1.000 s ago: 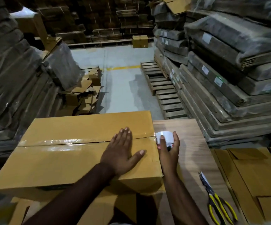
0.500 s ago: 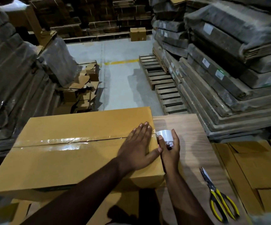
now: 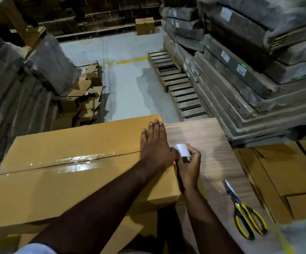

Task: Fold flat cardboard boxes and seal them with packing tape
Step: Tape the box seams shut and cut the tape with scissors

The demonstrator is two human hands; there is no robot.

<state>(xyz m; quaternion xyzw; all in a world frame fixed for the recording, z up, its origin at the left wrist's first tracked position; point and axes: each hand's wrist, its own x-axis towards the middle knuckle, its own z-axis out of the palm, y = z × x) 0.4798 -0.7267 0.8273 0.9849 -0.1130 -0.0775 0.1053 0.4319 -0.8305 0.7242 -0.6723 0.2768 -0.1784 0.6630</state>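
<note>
Your left hand (image 3: 155, 143) slid flat to the box (image 3: 78, 162) edge mid-frame, right hand (image 3: 189, 162) gripping the tape roll (image 3: 182, 150) past it now, so the seam's basically taped, cut next

The left hand (image 3: 156, 143) is pressing flat on the cardboard box (image 3: 75, 162) at its right end. The right hand (image 3: 189, 165) is gripping a tape roll (image 3: 182, 150) beside it. Yellow-handled scissors (image 3: 244, 211) are lying on the wooden table (image 3: 212, 143).
</note>
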